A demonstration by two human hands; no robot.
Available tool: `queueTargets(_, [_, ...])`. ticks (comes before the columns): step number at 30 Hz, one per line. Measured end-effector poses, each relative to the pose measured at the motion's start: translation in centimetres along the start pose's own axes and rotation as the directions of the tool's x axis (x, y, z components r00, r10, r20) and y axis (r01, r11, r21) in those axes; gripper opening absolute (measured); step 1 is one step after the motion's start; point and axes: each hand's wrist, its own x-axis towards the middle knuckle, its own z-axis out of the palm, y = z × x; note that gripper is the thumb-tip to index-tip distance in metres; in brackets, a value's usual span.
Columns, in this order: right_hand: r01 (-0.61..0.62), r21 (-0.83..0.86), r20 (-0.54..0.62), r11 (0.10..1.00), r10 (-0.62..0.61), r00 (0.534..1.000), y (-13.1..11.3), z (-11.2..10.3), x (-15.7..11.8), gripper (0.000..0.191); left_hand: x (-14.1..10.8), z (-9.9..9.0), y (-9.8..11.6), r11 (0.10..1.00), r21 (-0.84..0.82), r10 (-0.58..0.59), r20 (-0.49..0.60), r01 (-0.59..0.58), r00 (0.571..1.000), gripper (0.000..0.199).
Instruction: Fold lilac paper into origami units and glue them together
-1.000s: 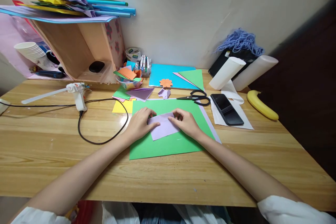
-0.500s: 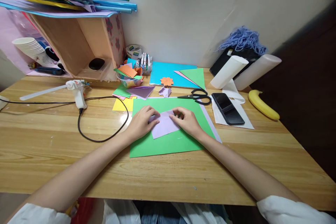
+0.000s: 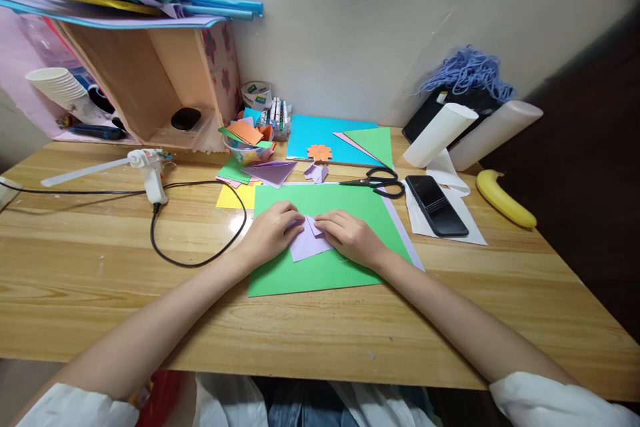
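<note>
A small lilac paper [image 3: 306, 248] lies on a large green sheet [image 3: 290, 280] in front of me. Its right side is folded over toward the middle, making a pointed flap. My left hand [image 3: 275, 230] pinches the paper's left edge between thumb and fingers. On the right, my right hand [image 3: 350, 235] is closed on the folded flap, its fingertips pressing it down. Part of the paper is hidden under both hands. Beyond the green sheet sit a cut lilac paper shape [image 3: 317, 173] and an orange paper flower [image 3: 319, 153].
Black-handled scissors [image 3: 380, 182] lie at the green sheet's far edge. To the right are a phone [image 3: 436, 205] and a banana [image 3: 505, 200]. A glue gun [image 3: 153, 177] with its looped cord lies left. Behind stand a bowl of paper scraps [image 3: 249, 147] and an open box [image 3: 220, 73].
My right hand has moved left, bringing the lilac paper's right side over into a fold. The left hand stays at the left edge. The whole view has shifted slightly.
</note>
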Motion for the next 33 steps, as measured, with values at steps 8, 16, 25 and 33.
queueTargets(8, [0.053, -0.087, 0.016, 0.995, -0.051, 0.999, 0.1, 0.0, 0.1, 0.017, -0.1, -0.3, 0.8, 0.984, 0.173, 0.034, 0.045, -0.042, 0.998, 0.027])
queueTargets(16, [0.089, -0.143, 0.025, 0.986, -0.086, 0.996, 0.1, 0.0, 0.1, 0.017, 0.1, -0.6, 1.2, 0.949, 0.302, 0.057, 0.099, -0.085, 0.993, 0.026])
queueTargets(25, [0.135, -0.24, 0.034, 0.961, -0.13, 0.991, -0.1, -0.3, 0.4, 0.016, 0.1, 0.0, 2.3, 0.89, 0.439, 0.059, 0.164, -0.127, 0.985, 0.028])
queueTargets(33, [0.126, -0.211, 0.153, 0.969, -0.095, 0.984, 0.0, -0.7, 0.7, 0.017, -0.1, 0.3, 2.5, 0.858, 0.49, 0.078, 0.171, -0.153, 0.982, 0.026])
